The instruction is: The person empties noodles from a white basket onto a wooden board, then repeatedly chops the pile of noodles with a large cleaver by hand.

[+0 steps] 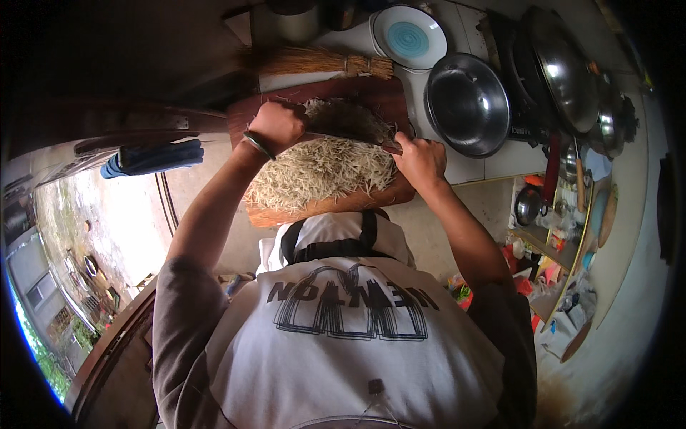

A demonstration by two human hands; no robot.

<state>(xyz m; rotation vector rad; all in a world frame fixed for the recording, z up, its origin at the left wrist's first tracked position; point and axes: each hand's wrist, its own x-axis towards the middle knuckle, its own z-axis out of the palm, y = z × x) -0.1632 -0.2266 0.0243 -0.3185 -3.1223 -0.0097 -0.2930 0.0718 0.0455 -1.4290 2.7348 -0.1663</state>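
Note:
A wooden cutting board [332, 206] lies in front of me, heaped with pale, finely shredded food [321, 171]. Across the heap runs a long, thin, dark blade [348, 139], seen nearly edge-on. My left hand [278, 126], with a bangle [259, 146] at its wrist, is closed at the blade's left end. At the right end, the fingers of my right hand [422, 158] grip the blade or its handle; which of these is hidden. Behind the blade, more of the shreds lie in shadow.
A straw whisk broom [332, 61] lies behind the board. Right of it stand a white plate with a blue centre [408, 40], a metal basin [468, 104] and a lidded wok [560, 69] on a stove. A blue cloth [155, 158] hangs at left. Shelves [546, 249] stand lower right.

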